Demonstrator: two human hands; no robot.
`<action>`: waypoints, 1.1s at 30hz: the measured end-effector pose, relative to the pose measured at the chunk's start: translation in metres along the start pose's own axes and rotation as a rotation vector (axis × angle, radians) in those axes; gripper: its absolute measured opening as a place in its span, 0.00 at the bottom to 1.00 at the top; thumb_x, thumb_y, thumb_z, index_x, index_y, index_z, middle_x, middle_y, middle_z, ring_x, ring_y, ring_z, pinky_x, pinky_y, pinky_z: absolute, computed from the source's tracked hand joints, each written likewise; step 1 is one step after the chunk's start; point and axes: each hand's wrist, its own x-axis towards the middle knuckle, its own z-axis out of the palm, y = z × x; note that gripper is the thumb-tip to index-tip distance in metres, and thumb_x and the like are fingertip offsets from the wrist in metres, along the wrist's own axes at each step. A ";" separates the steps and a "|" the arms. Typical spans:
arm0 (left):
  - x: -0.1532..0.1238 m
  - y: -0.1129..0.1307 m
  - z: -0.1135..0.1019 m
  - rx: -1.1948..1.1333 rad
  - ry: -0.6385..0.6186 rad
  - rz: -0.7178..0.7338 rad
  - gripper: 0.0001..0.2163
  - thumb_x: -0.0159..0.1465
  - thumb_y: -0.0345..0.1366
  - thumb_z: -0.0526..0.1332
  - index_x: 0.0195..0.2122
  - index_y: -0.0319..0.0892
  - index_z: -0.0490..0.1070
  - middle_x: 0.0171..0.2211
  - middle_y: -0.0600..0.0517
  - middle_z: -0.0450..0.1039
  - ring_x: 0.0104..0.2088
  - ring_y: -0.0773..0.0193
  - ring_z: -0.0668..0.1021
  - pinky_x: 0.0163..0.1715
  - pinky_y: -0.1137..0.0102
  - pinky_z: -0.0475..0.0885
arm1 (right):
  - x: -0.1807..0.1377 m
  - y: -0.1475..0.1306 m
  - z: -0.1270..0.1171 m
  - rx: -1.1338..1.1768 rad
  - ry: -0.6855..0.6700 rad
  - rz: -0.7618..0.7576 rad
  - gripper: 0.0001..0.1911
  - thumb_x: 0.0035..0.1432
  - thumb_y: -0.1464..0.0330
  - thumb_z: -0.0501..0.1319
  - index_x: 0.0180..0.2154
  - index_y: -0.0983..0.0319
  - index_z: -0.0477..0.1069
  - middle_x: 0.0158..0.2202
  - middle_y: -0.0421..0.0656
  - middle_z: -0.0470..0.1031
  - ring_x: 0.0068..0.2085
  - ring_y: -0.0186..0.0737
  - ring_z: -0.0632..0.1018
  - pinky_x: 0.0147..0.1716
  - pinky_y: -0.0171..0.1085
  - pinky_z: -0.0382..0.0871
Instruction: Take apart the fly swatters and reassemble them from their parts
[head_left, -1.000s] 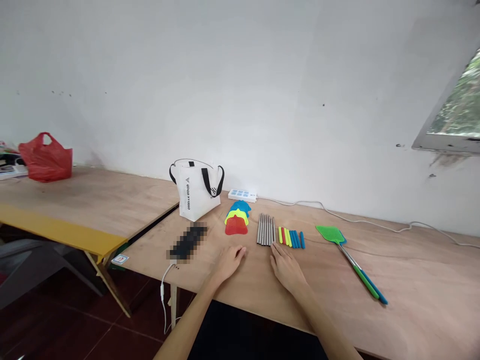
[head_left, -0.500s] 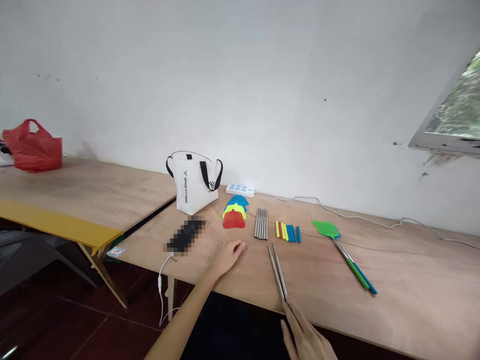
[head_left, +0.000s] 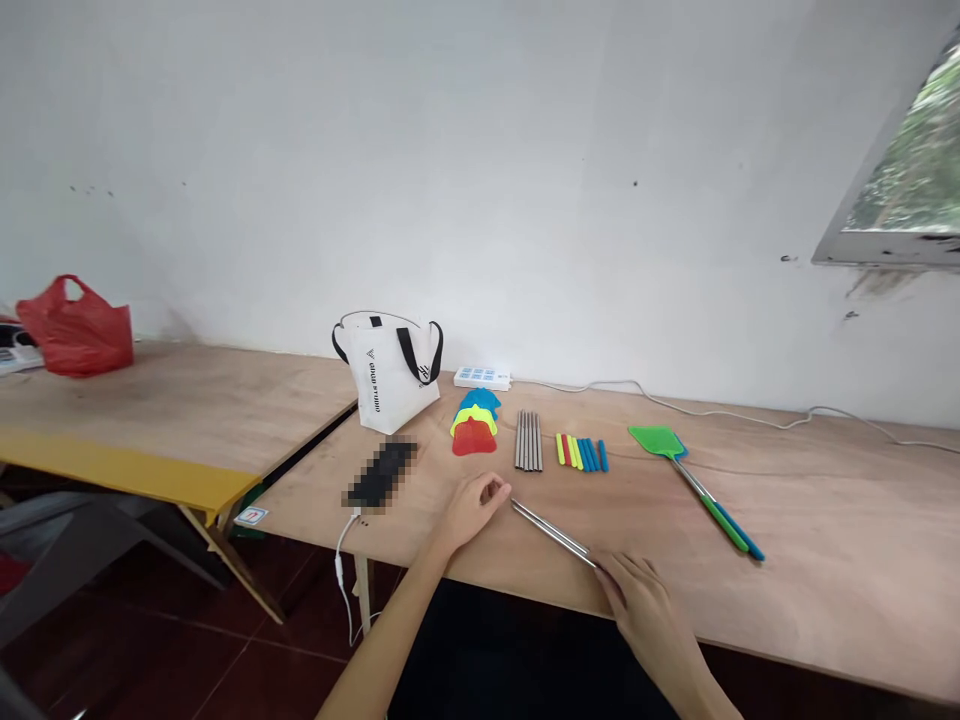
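Observation:
In my right hand (head_left: 641, 595) are the near ends of two thin metal rods (head_left: 551, 530), gripped between thumb and fingers. The rods lie slanted just above or on the table, pointing to the far left. My left hand (head_left: 472, 510) rests at the table's front part, fingers curled round to the thumb, with nothing visible in it. The rods' far tips are close to its fingertips; whether they touch I cannot tell. Beyond lie several grey metal tubes (head_left: 529, 442), a row of coloured handle sleeves (head_left: 581, 453), and red, yellow and blue fly-swatter heads (head_left: 475, 436).
Two assembled fly swatters (head_left: 655, 440) lie at the right. A white bag (head_left: 390, 385) with black straps stands left, behind a pixelated dark object (head_left: 384, 472) on a white cable. A power strip (head_left: 482, 378) sits by the wall. Another table (head_left: 172, 390) holds a red plastic bag (head_left: 82, 330).
The rods have swung from pointing away to slanting left, their tips now close to my left hand. My right hand has moved forward over the table edge. The view has shifted slightly.

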 end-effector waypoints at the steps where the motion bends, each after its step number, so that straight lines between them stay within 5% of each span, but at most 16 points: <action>1: -0.001 0.004 0.000 -0.018 -0.024 0.051 0.15 0.72 0.49 0.55 0.40 0.44 0.73 0.39 0.51 0.76 0.41 0.60 0.76 0.43 0.68 0.68 | 0.006 0.004 0.000 0.021 -0.027 0.015 0.18 0.73 0.67 0.48 0.46 0.55 0.77 0.43 0.43 0.82 0.43 0.44 0.81 0.45 0.42 0.70; 6: -0.004 0.011 0.004 0.086 -0.200 0.216 0.12 0.67 0.47 0.65 0.48 0.49 0.75 0.48 0.52 0.74 0.51 0.56 0.73 0.55 0.62 0.64 | 0.062 -0.001 0.012 0.069 -0.139 -0.079 0.20 0.71 0.70 0.49 0.49 0.54 0.79 0.45 0.44 0.83 0.45 0.43 0.80 0.47 0.41 0.70; 11: 0.000 0.001 0.008 0.094 -0.119 0.113 0.07 0.72 0.39 0.59 0.44 0.47 0.76 0.44 0.52 0.75 0.49 0.57 0.75 0.53 0.63 0.65 | 0.119 0.005 0.033 -0.099 -0.141 -0.088 0.19 0.71 0.69 0.50 0.53 0.53 0.77 0.48 0.43 0.82 0.49 0.42 0.79 0.50 0.39 0.68; 17: 0.001 -0.002 0.009 0.067 -0.089 0.082 0.04 0.70 0.38 0.62 0.41 0.47 0.76 0.43 0.53 0.76 0.47 0.58 0.75 0.51 0.63 0.65 | 0.154 0.033 0.054 -0.256 -0.043 -0.018 0.19 0.67 0.74 0.51 0.49 0.63 0.78 0.52 0.54 0.80 0.56 0.52 0.76 0.63 0.56 0.57; 21: 0.001 -0.001 0.008 0.091 -0.106 0.086 0.05 0.70 0.39 0.62 0.42 0.48 0.76 0.43 0.53 0.75 0.48 0.58 0.75 0.51 0.63 0.65 | 0.134 0.034 0.064 -0.287 -0.032 -0.095 0.21 0.66 0.76 0.50 0.52 0.64 0.77 0.52 0.53 0.80 0.57 0.51 0.77 0.67 0.57 0.53; 26: 0.001 0.001 0.007 0.097 -0.129 0.087 0.05 0.70 0.40 0.62 0.42 0.48 0.76 0.43 0.54 0.75 0.49 0.58 0.74 0.53 0.63 0.63 | 0.060 0.048 0.053 -0.228 0.041 -0.198 0.25 0.66 0.76 0.47 0.58 0.63 0.73 0.58 0.50 0.76 0.60 0.47 0.75 0.63 0.50 0.67; 29: 0.001 0.000 0.010 0.088 -0.126 0.077 0.06 0.71 0.40 0.61 0.42 0.48 0.76 0.43 0.53 0.75 0.49 0.57 0.74 0.53 0.62 0.63 | 0.026 0.054 0.034 -0.072 0.032 -0.093 0.23 0.70 0.67 0.48 0.60 0.60 0.71 0.60 0.49 0.75 0.59 0.46 0.77 0.57 0.46 0.75; 33: 0.006 -0.003 0.016 0.186 -0.101 0.083 0.08 0.72 0.41 0.57 0.45 0.48 0.75 0.45 0.51 0.75 0.51 0.55 0.74 0.53 0.60 0.62 | 0.017 0.050 0.016 0.080 0.022 0.042 0.25 0.72 0.60 0.48 0.63 0.61 0.68 0.62 0.49 0.72 0.60 0.47 0.76 0.57 0.47 0.75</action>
